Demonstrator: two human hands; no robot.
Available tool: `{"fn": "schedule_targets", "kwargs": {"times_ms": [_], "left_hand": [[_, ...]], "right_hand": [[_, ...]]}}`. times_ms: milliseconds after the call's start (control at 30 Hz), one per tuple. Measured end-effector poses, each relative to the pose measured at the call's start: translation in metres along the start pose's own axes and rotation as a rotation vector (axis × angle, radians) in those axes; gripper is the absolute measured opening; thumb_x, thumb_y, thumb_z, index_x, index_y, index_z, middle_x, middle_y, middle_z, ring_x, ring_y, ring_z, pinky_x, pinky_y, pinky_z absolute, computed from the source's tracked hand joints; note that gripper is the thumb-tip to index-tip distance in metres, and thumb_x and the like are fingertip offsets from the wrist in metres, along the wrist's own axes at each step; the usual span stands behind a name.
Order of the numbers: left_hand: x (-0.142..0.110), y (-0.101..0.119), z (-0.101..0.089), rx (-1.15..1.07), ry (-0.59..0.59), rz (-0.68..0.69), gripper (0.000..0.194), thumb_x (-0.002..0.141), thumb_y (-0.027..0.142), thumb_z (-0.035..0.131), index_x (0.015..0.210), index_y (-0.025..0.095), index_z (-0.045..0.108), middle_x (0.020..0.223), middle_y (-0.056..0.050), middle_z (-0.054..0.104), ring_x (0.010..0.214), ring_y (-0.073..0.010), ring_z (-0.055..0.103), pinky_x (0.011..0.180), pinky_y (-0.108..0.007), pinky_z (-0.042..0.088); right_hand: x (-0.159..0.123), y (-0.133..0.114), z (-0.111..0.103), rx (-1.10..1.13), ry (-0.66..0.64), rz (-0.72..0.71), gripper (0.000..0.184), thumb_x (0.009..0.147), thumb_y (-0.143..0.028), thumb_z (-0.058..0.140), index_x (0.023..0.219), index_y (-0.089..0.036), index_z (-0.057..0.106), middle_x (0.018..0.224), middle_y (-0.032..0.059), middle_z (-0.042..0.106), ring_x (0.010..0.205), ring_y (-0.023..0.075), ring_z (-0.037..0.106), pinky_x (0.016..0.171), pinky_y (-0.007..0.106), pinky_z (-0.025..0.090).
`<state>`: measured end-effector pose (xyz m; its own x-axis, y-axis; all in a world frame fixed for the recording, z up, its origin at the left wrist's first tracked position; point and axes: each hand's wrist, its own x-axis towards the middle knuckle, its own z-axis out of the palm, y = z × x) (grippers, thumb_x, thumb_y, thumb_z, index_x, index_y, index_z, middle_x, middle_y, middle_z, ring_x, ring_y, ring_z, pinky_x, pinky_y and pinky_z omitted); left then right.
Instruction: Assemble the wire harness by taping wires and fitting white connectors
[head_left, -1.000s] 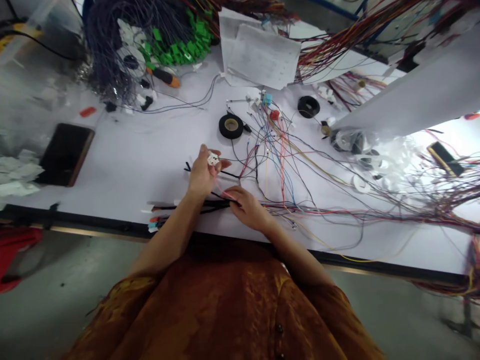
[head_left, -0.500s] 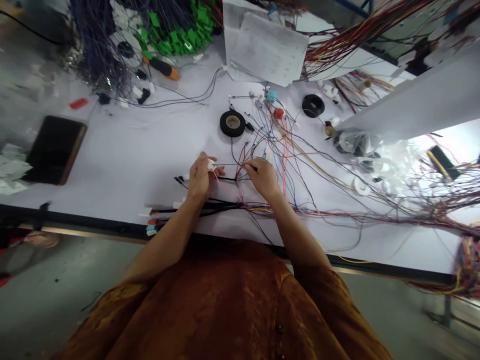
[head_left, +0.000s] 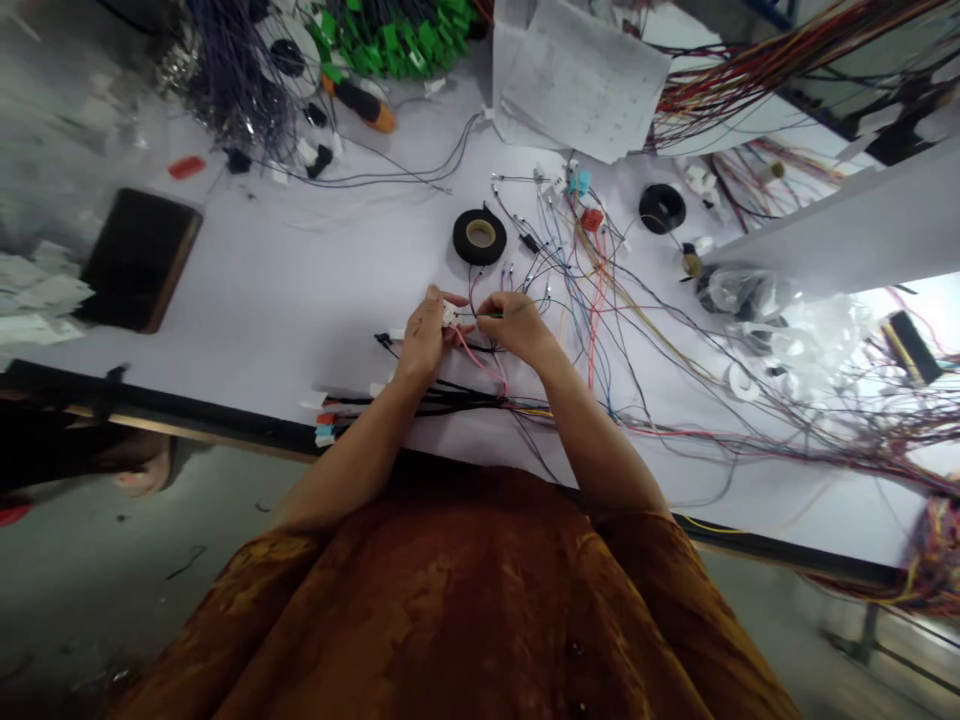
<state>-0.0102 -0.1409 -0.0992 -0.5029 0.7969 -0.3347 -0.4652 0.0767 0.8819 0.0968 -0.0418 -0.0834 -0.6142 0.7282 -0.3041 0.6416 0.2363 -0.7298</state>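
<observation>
Pinched in my left hand (head_left: pixel 426 338) is a white connector housing (head_left: pixel 451 314), with a pink wire (head_left: pixel 480 365) running out of it. Just to its right, my right hand (head_left: pixel 514 325) has its fingertips closed on a thin dark wire (head_left: pixel 468 316) that leads to the housing. Whether the wire's end sits inside the housing is too small to tell. A roll of black tape (head_left: pixel 480 236) lies beyond my hands. Below them a bundle of black-sleeved cables (head_left: pixel 450 402) runs along the table.
Loose wires with a red connector (head_left: pixel 592 219) and a blue connector (head_left: pixel 579 181) spread to the right. Papers (head_left: pixel 577 80), green connectors (head_left: pixel 397 40) and an orange-black screwdriver (head_left: pixel 364 104) lie at the back. A dark flat case (head_left: pixel 142 258) rests left. A white panel (head_left: pixel 840 205) juts in at right.
My right hand has come closer to the white connector housing, shortening the stretch of dark wire between my hands. The whole view has shifted, so the table's things appear further right.
</observation>
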Motion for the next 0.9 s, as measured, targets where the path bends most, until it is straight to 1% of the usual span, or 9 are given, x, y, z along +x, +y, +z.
{"fn": "schedule_targets", "kwargs": {"times_ms": [67, 167, 267, 367, 433, 533, 600, 800, 900], "left_hand": [[0.000, 0.000, 0.000, 0.004, -0.014, 0.002, 0.051, 0.090, 0.066, 0.047, 0.081, 0.019, 0.065, 0.055, 0.003, 0.046, 0.047, -0.0098, 0.048, 0.066, -0.028, 0.055], [0.000, 0.000, 0.001, 0.011, -0.042, 0.008, 0.049, 0.090, 0.065, 0.050, 0.080, 0.019, 0.065, 0.057, 0.002, 0.049, 0.049, -0.0099, 0.050, 0.065, -0.026, 0.054], [0.001, 0.002, 0.002, -0.043, -0.037, -0.007, 0.047, 0.092, 0.062, 0.049, 0.081, 0.018, 0.064, 0.058, 0.002, 0.048, 0.050, -0.0096, 0.050, 0.061, -0.024, 0.052], [0.004, 0.008, 0.003, -0.167, -0.003, -0.077, 0.042, 0.096, 0.055, 0.045, 0.083, 0.018, 0.062, 0.057, 0.004, 0.045, 0.049, -0.0090, 0.047, 0.060, -0.023, 0.052], [0.005, 0.013, 0.003, -0.232, 0.021, -0.120, 0.037, 0.098, 0.050, 0.043, 0.084, 0.019, 0.060, 0.058, 0.004, 0.044, 0.050, -0.0091, 0.048, 0.061, -0.023, 0.052], [0.007, 0.019, 0.002, -0.279, 0.038, -0.165, 0.036, 0.099, 0.048, 0.042, 0.085, 0.019, 0.060, 0.057, 0.004, 0.046, 0.052, -0.0102, 0.052, 0.062, -0.024, 0.053], [0.008, 0.019, 0.002, -0.311, 0.050, -0.189, 0.040, 0.100, 0.049, 0.040, 0.085, 0.018, 0.060, 0.056, 0.003, 0.047, 0.051, -0.0103, 0.052, 0.060, -0.024, 0.052], [0.012, 0.013, -0.002, -0.431, 0.049, -0.149, 0.045, 0.099, 0.052, 0.042, 0.080, 0.016, 0.060, 0.053, 0.004, 0.045, 0.050, -0.0087, 0.051, 0.065, -0.023, 0.054], [0.011, 0.014, -0.002, -0.423, 0.028, -0.172, 0.046, 0.097, 0.054, 0.045, 0.080, 0.015, 0.062, 0.049, 0.006, 0.040, 0.046, -0.0077, 0.047, 0.063, -0.022, 0.053]], "right_hand": [[0.002, 0.002, 0.001, 0.080, -0.008, -0.008, 0.007, 0.071, -0.014, 0.060, 0.077, -0.015, 0.064, 0.065, -0.0023, 0.060, 0.060, 0.0115, 0.052, 0.058, 0.024, 0.040], [0.002, 0.006, 0.003, 0.130, 0.046, -0.043, 0.006, 0.070, -0.012, 0.061, 0.075, -0.016, 0.061, 0.068, -0.0020, 0.061, 0.062, 0.0114, 0.053, 0.058, 0.023, 0.040], [-0.003, 0.005, 0.004, 0.169, 0.060, -0.096, 0.004, 0.076, -0.017, 0.060, 0.079, -0.016, 0.063, 0.074, -0.0003, 0.064, 0.066, 0.0121, 0.056, 0.060, 0.023, 0.042], [-0.013, -0.003, 0.002, 0.211, 0.041, -0.165, 0.018, 0.087, -0.031, 0.056, 0.082, -0.017, 0.066, 0.074, 0.0003, 0.066, 0.068, 0.0126, 0.060, 0.063, 0.023, 0.045], [-0.019, -0.010, 0.001, 0.265, 0.059, -0.199, 0.023, 0.089, -0.036, 0.056, 0.081, -0.017, 0.067, 0.073, 0.0004, 0.066, 0.071, 0.0130, 0.062, 0.067, 0.024, 0.048], [-0.022, -0.018, 0.002, 0.453, 0.113, -0.190, 0.018, 0.088, -0.033, 0.056, 0.090, -0.019, 0.067, 0.079, 0.0000, 0.068, 0.074, 0.0121, 0.065, 0.074, 0.024, 0.052], [-0.022, -0.020, 0.003, 0.521, 0.142, -0.173, 0.016, 0.088, -0.032, 0.056, 0.093, -0.020, 0.065, 0.079, -0.0009, 0.068, 0.069, 0.0105, 0.063, 0.070, 0.023, 0.052], [-0.029, -0.015, -0.001, 0.208, 0.106, -0.309, 0.019, 0.087, -0.030, 0.059, 0.074, -0.017, 0.064, 0.061, -0.0035, 0.055, 0.058, 0.0086, 0.046, 0.056, 0.022, 0.035], [-0.035, -0.011, -0.004, 0.229, 0.081, -0.296, 0.021, 0.088, -0.033, 0.059, 0.076, -0.016, 0.066, 0.061, -0.0032, 0.053, 0.058, 0.0087, 0.043, 0.055, 0.023, 0.032]]}}
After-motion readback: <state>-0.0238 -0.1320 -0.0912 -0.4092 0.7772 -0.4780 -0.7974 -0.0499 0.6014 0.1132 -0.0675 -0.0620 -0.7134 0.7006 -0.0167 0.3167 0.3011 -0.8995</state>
